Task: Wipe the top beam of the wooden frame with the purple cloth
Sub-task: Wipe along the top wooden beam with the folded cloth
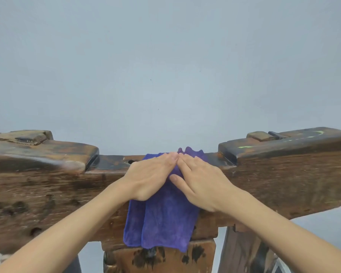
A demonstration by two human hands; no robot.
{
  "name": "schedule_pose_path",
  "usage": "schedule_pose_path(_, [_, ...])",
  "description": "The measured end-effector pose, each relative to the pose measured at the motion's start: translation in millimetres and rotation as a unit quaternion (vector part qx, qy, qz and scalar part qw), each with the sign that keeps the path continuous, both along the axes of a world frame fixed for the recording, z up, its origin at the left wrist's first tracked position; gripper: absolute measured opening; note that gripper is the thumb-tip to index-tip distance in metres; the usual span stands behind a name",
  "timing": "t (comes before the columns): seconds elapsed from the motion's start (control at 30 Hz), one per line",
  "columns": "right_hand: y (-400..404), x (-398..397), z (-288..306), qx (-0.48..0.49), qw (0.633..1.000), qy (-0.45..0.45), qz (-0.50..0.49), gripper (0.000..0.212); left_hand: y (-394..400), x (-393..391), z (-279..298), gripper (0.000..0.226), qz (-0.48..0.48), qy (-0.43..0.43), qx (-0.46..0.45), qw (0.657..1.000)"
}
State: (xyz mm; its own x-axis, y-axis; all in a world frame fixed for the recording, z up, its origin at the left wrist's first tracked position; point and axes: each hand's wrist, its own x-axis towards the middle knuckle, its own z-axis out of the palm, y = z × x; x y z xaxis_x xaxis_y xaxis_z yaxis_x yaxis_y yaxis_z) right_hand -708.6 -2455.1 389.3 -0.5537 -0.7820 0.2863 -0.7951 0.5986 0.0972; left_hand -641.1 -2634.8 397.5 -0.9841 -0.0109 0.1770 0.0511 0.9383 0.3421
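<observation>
A purple cloth (163, 219) is draped over the lowered middle section of a dark, worn wooden top beam (53, 186), hanging down its front face. My left hand (150, 176) lies flat on the cloth's upper left part, fingers pointing up and right. My right hand (199, 180) presses flat on the cloth's upper right part, fingers together, thumb on the fabric. The fingertips of both hands nearly touch at the beam's top edge. A bunched bit of cloth sticks up behind the fingers.
Raised wooden blocks (283, 142) stand higher on the beam at both sides of the middle section. A wooden post (165, 257) runs down under the cloth. A plain grey wall (165, 66) fills the background.
</observation>
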Motion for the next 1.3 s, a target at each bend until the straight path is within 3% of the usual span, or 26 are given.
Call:
schedule_pose_path(0.17, [-19.2, -17.1, 12.5, -0.015, 0.996, -0.07, 0.049, 0.077, 13.9, -19.4, 11.2, 0.075, 0.036, -0.011, 0.052, 0.998])
schedule_pose_path(0.37, [-25.0, -45.6, 28.3, -0.002, 0.991, -0.135, 0.004, 0.085, 17.4, -59.1, 24.9, 0.089, 0.058, -0.077, 0.144, 0.985])
schedule_pose_path(0.5, [-6.8, -63.2, 34.7, 0.018, 0.987, -0.153, -0.039, 0.069, 36.5, -92.6, 27.3, 0.1, 0.07, -0.107, 0.158, 0.979])
schedule_pose_path(0.73, [9.2, -61.4, 26.2, -0.03, 0.982, -0.132, -0.135, 0.061, 59.9, -114.2, 27.4, 0.092, -0.003, -0.13, 0.167, 0.977])
schedule_pose_path(0.9, [16.7, -39.4, 21.1, -0.038, 0.982, -0.086, -0.166, 0.067, 65.9, -101.9, 24.1, 0.067, -0.081, -0.088, 0.184, 0.976])
schedule_pose_path(1.0, [19.7, -22.4, 14.4, -0.019, 0.981, -0.056, -0.187, 0.071, 68.5, -88.2, 20.9, 0.062, -0.11, -0.075, 0.147, 0.98])
schedule_pose_path(1.17, [20.0, 6.3, 2.3, -0.001, 0.974, -0.006, -0.227, 0.081, 58.4, -63.5, 8.0, 0.067, -0.085, -0.035, -0.002, 0.996])
schedule_pose_path(1.3, [-1.1, 28.2, -10.9, 0.013, 0.97, -0.025, -0.24, 0.088, 47.6, -28.3, -5.6, 0.081, -0.062, 0.09, -0.071, 0.991])
